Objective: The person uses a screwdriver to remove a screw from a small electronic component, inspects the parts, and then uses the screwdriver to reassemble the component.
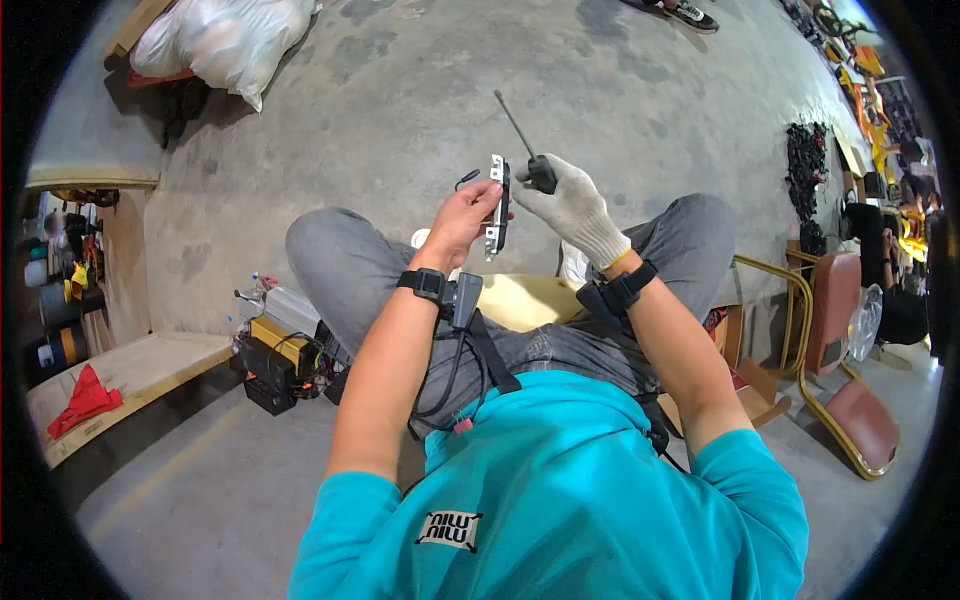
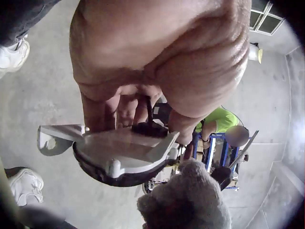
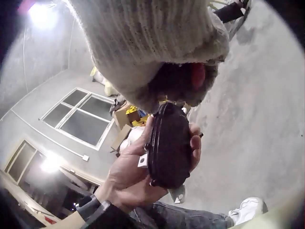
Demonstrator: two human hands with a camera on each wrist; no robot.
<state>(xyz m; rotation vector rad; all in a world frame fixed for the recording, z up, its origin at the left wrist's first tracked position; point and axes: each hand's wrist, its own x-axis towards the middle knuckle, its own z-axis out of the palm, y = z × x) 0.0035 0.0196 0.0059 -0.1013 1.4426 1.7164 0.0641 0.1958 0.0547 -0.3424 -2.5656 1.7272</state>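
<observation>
My bare left hand (image 1: 462,220) grips a flat, rounded housing (image 3: 169,145) by its edges, thumb on one side and fingers on the other. Its cover is black; a pale metal plate (image 2: 124,150) with bent mounting tabs forms the other face. A short black cable (image 1: 467,178) sticks out beside that hand. In a white knitted glove, my right hand (image 1: 572,208) holds a screwdriver (image 1: 541,174) by its dark handle. The long shaft points up and away from the housing in the head view. The gloved fingers are close beside the housing.
Between the legs lies a yellow pad (image 1: 522,303). Wired electrical equipment (image 1: 285,335) stands on the floor at left, near a wooden ledge (image 1: 160,362) with a red cloth (image 1: 86,402). A chair (image 1: 835,305) is at right; a white bag (image 1: 235,45) lies at upper left.
</observation>
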